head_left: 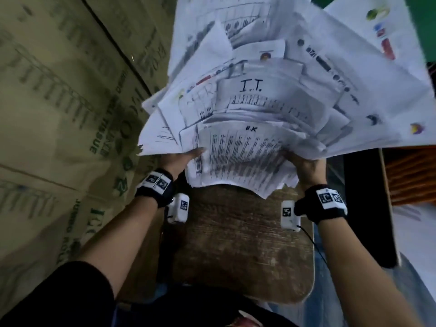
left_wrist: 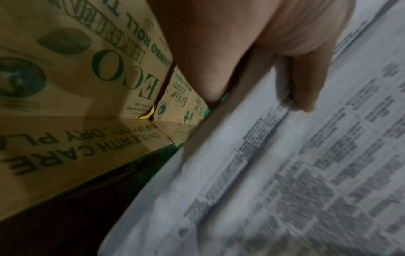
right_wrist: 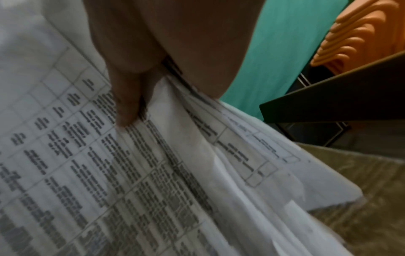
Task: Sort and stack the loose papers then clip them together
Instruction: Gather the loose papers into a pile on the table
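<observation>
Left hand point(head_left: 179, 159) clamped on the near left edge of the papers point(head_left: 247, 142), thumb point(left_wrist: 304, 86) pressed on the top printed sheet, remaining fingers tucked beneath the pile; right hand point(head_left: 304, 166) gripping the near right edge likewise, thumb point(right_wrist: 124, 104) on top, other fingers under and out of sight. Papers held up as a loose, fanned heap above a worn wooden seat point(head_left: 238, 244), not resting on it; sheets skewed at many angles, edges uneven, some curling down at the near side; top sheet a table of small print, one behind it marked "I.T."; larger sheets with coloured marks spreading far right. Cardboard boxes point(head_left: 59, 102) with green lettering close on the left; stacked orange chairs point(right_wrist: 359, 32) and a dark table edge point(right_wrist: 328, 97) on the right; green surface point(right_wrist: 285, 52) behind the pile.
</observation>
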{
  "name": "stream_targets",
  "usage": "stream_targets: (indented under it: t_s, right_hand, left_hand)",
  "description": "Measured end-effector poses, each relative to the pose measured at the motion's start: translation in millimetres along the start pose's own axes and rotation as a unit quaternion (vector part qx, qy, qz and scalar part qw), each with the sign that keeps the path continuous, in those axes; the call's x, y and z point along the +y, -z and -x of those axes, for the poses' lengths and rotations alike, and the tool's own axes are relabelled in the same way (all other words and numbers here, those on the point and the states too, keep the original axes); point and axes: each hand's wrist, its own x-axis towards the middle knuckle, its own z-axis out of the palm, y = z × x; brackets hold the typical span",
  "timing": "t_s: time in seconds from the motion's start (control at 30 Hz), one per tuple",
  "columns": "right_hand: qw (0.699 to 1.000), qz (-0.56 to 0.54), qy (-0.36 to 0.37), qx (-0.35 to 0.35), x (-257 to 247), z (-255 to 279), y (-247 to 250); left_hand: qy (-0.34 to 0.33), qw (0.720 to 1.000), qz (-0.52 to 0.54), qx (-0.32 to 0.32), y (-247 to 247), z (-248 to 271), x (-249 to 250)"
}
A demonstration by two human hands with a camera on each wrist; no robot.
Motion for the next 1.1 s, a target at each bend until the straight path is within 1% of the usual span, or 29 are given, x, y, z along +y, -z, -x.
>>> stream_targets:
  t_s: [0.03, 0.1, 0.13, 0.17, 0.2, 0.23, 0.27, 0.3, 0.33, 0.37, 0.43, 0.5, 0.53, 0.6, 0.63, 0.7, 0.73, 0.8, 0.83, 0.87, 0.9, 0.93, 0.97, 1.0, 1.07, 1.1]
  right_hand:
    - [1.000, -0.002, -0.004, -0.013, 4.4, 1.1, 7.7]
    - [0.999, -0.013, -0.016, -0.046, 10.9, 8.1, 17.7]
    - [0.998, -0.014, -0.030, -0.056, 13.5, 11.3, 17.8]
    - [0.997, -0.029, -0.039, -0.068, 13.0, 14.3, 15.6]
    - [0.995, -0.048, -0.041, -0.082, 12.8, 16.6, 10.7]
    - [0.994, -0.061, -0.043, -0.083, 12.8, 14.7, 0.6]
    - [0.993, -0.081, -0.042, -0.079, 10.1, 14.2, -9.7]
    - [0.993, -0.092, -0.044, -0.053, 7.9, 12.5, -17.8]
    - [0.994, -0.096, -0.039, -0.024, 5.5, 9.7, -24.1]
    - [0.994, -0.102, -0.028, -0.015, 3.8, 6.3, -27.8]
    - [0.992, -0.128, -0.016, -0.008, 5.8, 0.5, -25.7]
    - [0.991, -0.131, 0.000, -0.019, 4.8, 1.2, -16.4]
    - [0.991, -0.127, -0.007, -0.034, 4.3, 3.8, -9.6]
    - [0.990, -0.122, -0.017, -0.072, 13.5, 8.8, 2.1]
    - [0.990, -0.110, -0.028, -0.080, 20.7, 10.5, 7.0]
    - [0.990, -0.083, -0.033, -0.112, 29.4, 11.6, 13.7]
    - [0.988, -0.074, -0.048, -0.130, 31.3, 10.6, 13.9]
    - [0.983, -0.074, -0.062, -0.158, 24.2, 10.0, 6.0]
    - [0.982, -0.079, -0.053, -0.164, 21.1, 7.9, 0.9]
    - [0.984, -0.084, -0.041, -0.152, 14.1, 7.4, -4.3]
    - [0.989, -0.085, -0.020, -0.123, 10.4, 2.0, -8.7]
    - [0.990, -0.097, -0.016, -0.101, 8.5, -3.5, -9.1]
    - [0.988, -0.119, -0.023, -0.093, 9.1, -8.9, -7.6]
    - [0.987, -0.125, -0.034, -0.100, 8.1, -12.5, -4.6]
    - [0.987, -0.115, -0.048, -0.105, 9.2, -14.2, 0.1]
    - [0.988, -0.109, -0.039, -0.103, 11.0, -14.7, -1.7]
  left_hand:
    - [-0.013, 1.000, -0.004, -0.011, 3.3, 1.5, -1.9]
    - [0.016, 0.998, -0.024, -0.059, 9.5, 6.0, -7.3]
    - [0.046, 0.994, -0.027, -0.091, 10.0, 8.7, -10.5]
    - [0.054, 0.991, -0.029, -0.120, 8.9, 9.5, -15.5]
    - [0.055, 0.989, -0.032, -0.131, 5.3, 13.1, -15.1]
    - [0.041, 0.992, -0.030, -0.120, -0.5, 14.9, -15.2]
    - [0.027, 0.996, -0.020, -0.083, -6.0, 12.4, -17.6]
    - [0.007, 0.999, -0.007, -0.041, -10.3, 8.6, -19.9]
    - [0.001, 1.000, -0.002, 0.001, -13.8, -6.4, -31.4]
    - [-0.005, 1.000, 0.001, 0.028, -17.4, -11.4, -32.6]
    - [-0.035, 0.998, 0.018, 0.050, -20.6, -0.6, -18.3]
    - [-0.067, 0.995, 0.055, 0.040, -17.3, 4.1, -14.8]
    - [-0.062, 0.995, 0.071, 0.027, -12.1, 3.9, -15.2]
    - [-0.042, 0.995, 0.085, -0.027, -2.2, 3.6, -19.8]
    - [-0.044, 0.994, 0.081, -0.062, 2.1, 2.9, -19.8]
    - [-0.038, 0.991, 0.047, -0.118, 8.3, -1.4, -19.8]
    - [-0.034, 0.989, 0.029, -0.143, 8.7, -1.4, -15.9]
    - [-0.057, 0.984, -0.001, -0.166, 4.4, -1.8, -7.2]
    - [-0.076, 0.983, -0.014, -0.168, 0.5, -2.1, -3.1]
    - [-0.095, 0.982, -0.024, -0.163, -2.4, -3.6, 0.6]
    - [-0.111, 0.982, -0.016, -0.153, -4.8, -3.3, 5.3]
    - [-0.116, 0.984, -0.008, -0.134, -4.0, -6.8, 6.4]
    - [-0.113, 0.987, -0.005, -0.112, -0.7, -14.3, 4.6]
    - [-0.092, 0.991, -0.003, -0.093, 2.0, -18.3, 3.4]
    - [-0.063, 0.994, -0.012, -0.090, 4.5, -26.0, 1.4]
    - [-0.062, 0.994, -0.011, -0.089, 0.5, -26.1, -0.5]
